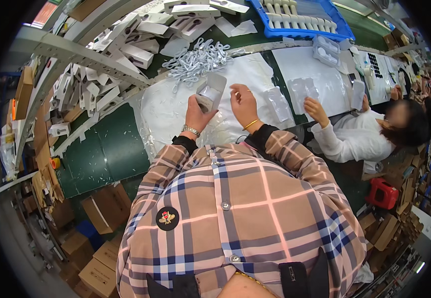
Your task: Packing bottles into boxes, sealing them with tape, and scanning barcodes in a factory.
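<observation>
My left hand (196, 118) is wrapped round a small white box (217, 83), tilted with its top open and something pale inside. To the right of it, my right hand (244, 105) is raised with fingers loosely apart and nothing visible in it. A gap separates it from the box. Just beyond the box lies a heap of coiled white cables (198, 60). Both hands are over a white sheet (163, 111) spread on the green bench.
Many white boxes (138, 55) are piled at the far left, behind a metal frame bar (84, 54). A blue crate (302, 34) of white cylindrical parts stands at the back. Clear plastic trays (278, 103) lie on the right. A co-worker in white (357, 136) sits at the right.
</observation>
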